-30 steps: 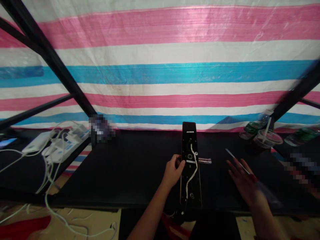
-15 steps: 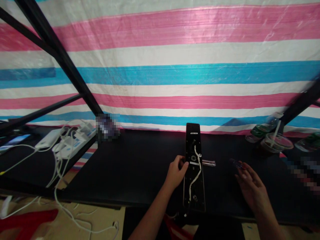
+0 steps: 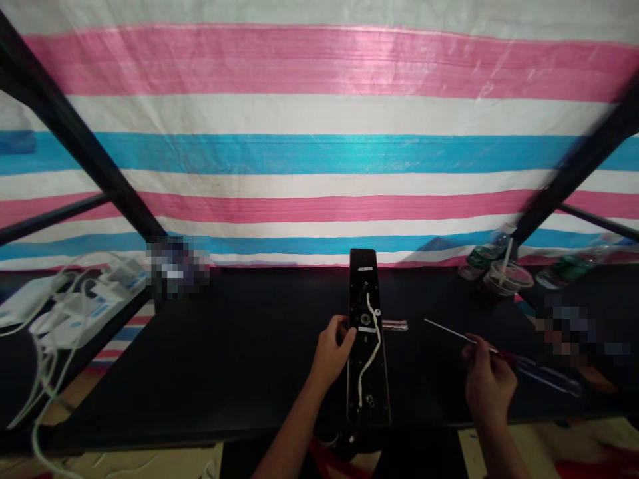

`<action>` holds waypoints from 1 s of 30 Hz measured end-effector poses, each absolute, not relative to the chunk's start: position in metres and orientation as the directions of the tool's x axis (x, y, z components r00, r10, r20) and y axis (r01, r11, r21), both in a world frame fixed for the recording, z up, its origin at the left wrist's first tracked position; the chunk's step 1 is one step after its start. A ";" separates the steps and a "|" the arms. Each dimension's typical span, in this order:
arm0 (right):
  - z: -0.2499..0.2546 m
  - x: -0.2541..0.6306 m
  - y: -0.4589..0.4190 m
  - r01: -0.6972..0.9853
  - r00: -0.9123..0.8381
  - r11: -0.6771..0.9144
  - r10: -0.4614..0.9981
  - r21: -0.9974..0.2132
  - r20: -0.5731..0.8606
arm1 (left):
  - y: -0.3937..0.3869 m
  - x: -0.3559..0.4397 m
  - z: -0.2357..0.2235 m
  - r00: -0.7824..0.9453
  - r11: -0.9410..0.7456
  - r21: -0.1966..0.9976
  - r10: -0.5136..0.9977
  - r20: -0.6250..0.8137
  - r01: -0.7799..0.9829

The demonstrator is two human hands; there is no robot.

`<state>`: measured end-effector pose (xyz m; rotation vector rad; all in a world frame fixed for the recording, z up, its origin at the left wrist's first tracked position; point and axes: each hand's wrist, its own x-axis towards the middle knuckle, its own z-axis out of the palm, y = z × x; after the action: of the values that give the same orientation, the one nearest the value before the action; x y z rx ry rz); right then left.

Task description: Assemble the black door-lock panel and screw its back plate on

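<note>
A long black panel, like a door lock's back plate [image 3: 367, 372], stands lengthwise at the table's middle, screw posts and a white cable [image 3: 370, 359] on its upper face. My left hand [image 3: 333, 349] grips its left edge, thumb on top and the other fingers curled at the side, partly hidden. To the right, my right hand [image 3: 490, 386] is closed around a screwdriver [image 3: 509, 359]. Its thin shaft points left toward the panel, and the clear handle sticks out behind the hand. A small clear packet [image 3: 397, 325] lies by the panel's right edge, its left end hidden.
A plastic cup with a straw [image 3: 506, 278] and a green-labelled bottle [image 3: 482, 259] stand at the back right, another bottle [image 3: 569, 266] beyond. A power strip with white cables [image 3: 94, 313] lies at left. Black frame bars [image 3: 100, 166] and a striped sheet [image 3: 319, 153] bound the table.
My right hand has turned the screwdriver and closed around it, with the shaft now toward the panel. My left hand stays on the panel. The whole view has shifted slightly.
</note>
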<state>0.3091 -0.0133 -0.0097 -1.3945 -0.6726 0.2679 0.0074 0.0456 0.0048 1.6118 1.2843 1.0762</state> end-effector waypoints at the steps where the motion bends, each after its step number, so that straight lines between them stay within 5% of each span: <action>1: -0.002 0.303 -0.014 0.246 0.767 0.170 0.567 -0.954 0.299 | 0.046 0.008 0.004 0.121 -0.170 0.938 0.983 0.139 0.303; 8: 0.072 0.229 0.009 0.428 0.311 0.379 0.790 -0.820 0.528 | 0.045 0.009 0.003 0.194 -0.223 0.948 0.964 0.180 0.228; 14: 0.095 0.181 0.037 0.478 -0.039 0.549 0.793 -0.685 0.608 | 0.046 0.008 0.002 0.217 -0.247 0.936 0.957 0.194 0.251; 30: 0.110 0.180 0.051 0.587 -0.060 0.546 0.765 -0.597 0.641 | 0.044 0.009 0.004 0.260 -0.252 0.937 0.947 0.188 0.241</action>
<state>0.1799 0.0512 0.1095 -1.1311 -1.7465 0.2145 0.0092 0.0441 0.0042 1.6823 1.1063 1.0458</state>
